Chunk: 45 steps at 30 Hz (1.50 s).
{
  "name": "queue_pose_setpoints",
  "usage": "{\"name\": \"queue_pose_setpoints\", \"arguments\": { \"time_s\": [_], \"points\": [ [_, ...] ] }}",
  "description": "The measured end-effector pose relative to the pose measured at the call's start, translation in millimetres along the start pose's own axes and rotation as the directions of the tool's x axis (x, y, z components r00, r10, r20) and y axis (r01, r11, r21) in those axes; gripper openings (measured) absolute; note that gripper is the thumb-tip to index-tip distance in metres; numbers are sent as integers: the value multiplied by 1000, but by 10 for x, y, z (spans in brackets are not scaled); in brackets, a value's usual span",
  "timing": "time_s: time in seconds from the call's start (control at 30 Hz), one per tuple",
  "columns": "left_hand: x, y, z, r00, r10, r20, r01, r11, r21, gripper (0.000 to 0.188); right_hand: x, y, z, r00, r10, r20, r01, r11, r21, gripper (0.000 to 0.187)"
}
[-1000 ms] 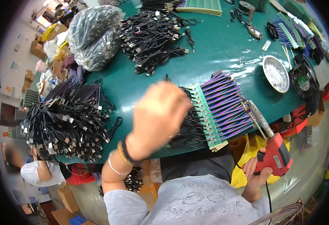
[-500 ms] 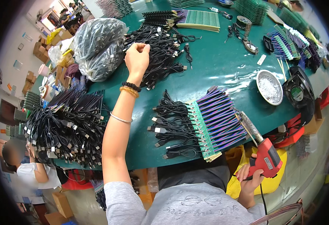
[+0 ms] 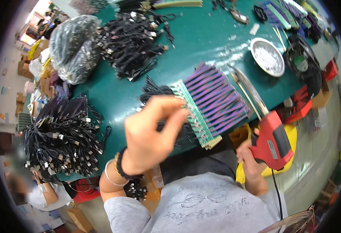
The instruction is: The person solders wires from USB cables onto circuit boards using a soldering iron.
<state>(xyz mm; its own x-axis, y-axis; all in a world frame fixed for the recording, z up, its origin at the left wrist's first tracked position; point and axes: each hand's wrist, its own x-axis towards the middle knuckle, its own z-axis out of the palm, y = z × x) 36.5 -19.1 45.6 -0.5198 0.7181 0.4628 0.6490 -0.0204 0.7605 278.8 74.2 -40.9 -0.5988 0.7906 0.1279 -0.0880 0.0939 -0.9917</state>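
My right hand [image 3: 251,161] is wrapped round the grip of a red soldering gun [image 3: 274,141], its long metal tip raised beside the wires of a green circuit board panel [image 3: 197,118]. My left hand [image 3: 149,130], smeared by motion, hangs over the panel's left side with thumb and forefinger in a pinch; whatever is between them is too small or hidden to make out. Rows of purple-and-black wires [image 3: 217,97] run right from the panel. Black USB cables [image 3: 155,88] lie on its left, partly covered by my left hand.
More black USB cables lie in a far heap [image 3: 131,42] and a left heap [image 3: 61,139]. A filled clear bag [image 3: 75,48] stands far left. To the right are a white bowl [image 3: 267,58] and a black fan [image 3: 303,62]. Another person [image 3: 48,194] sits at lower left.
My left hand has come back from the far cable heap to the panel. My right hand still grips the soldering gun, and the whole view has shifted.
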Motion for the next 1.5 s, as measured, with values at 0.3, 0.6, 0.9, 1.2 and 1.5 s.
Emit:
{"name": "queue_pose_setpoints", "arguments": {
  "time_s": [0.3,0.6,0.9,1.2,1.5],
  "points": [
    [-664,55,465,980,15,200,-15,1000,-2,14,19,159,330,986,-112,123,150,918,-367,49],
    [-838,39,393,928,169,332,-159,986,-58,27,-4,-49,84,942,-159,297,268,888,-374,40],
    [-926,75,436,943,128,309,-149,988,46,21,-15,-168,121,892,318,321,-234,933,-273,7],
    [-741,-61,381,978,33,207,-80,971,224,20,-89,-107,-85,840,66,539,406,582,-705,21],
    [-653,-150,451,964,-13,264,-62,960,271,18,-611,75,-663,911,-141,386,35,962,270,106]
  ]
}}
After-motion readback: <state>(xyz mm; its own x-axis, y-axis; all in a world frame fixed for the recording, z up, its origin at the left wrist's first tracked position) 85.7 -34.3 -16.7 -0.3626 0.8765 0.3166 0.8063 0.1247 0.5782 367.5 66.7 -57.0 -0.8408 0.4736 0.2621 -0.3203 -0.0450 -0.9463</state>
